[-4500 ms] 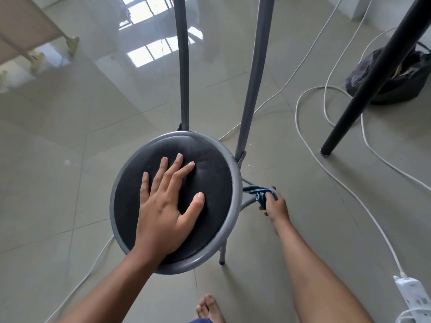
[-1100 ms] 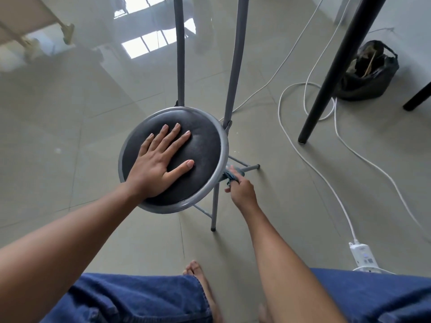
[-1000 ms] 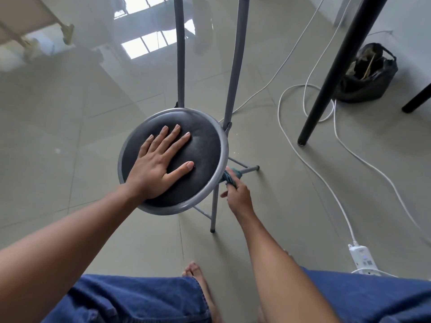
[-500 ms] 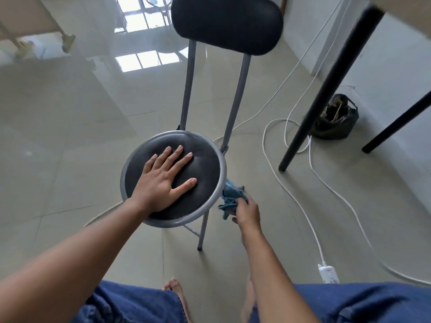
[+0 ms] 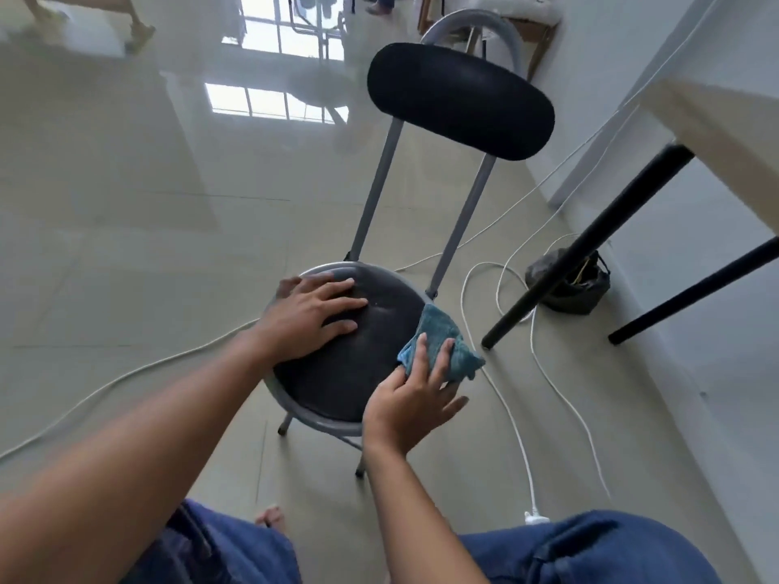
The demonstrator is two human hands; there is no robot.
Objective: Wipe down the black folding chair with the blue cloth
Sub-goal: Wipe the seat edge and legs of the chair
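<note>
The black folding chair (image 5: pixel 371 351) stands on the tiled floor, with a round black seat in a grey metal rim and an oval black backrest (image 5: pixel 459 101) on two grey uprights. My left hand (image 5: pixel 312 316) lies flat with spread fingers on the seat's far left part. My right hand (image 5: pixel 415 400) presses the blue cloth (image 5: pixel 438 335) against the seat's right edge, fingers spread over the cloth. Part of the cloth hangs past the rim.
White cables (image 5: pixel 510 373) loop on the floor right of the chair, ending at a plug (image 5: pixel 535 518). Black table legs (image 5: pixel 590 242) and a dark bag (image 5: pixel 569 284) stand at the right near the wall. Another cable (image 5: pixel 126 373) runs off left.
My right hand has come up from the chair's lower frame and now holds the blue cloth on the seat's right edge. My left hand slid toward the seat's far left. The view rose, showing the backrest.
</note>
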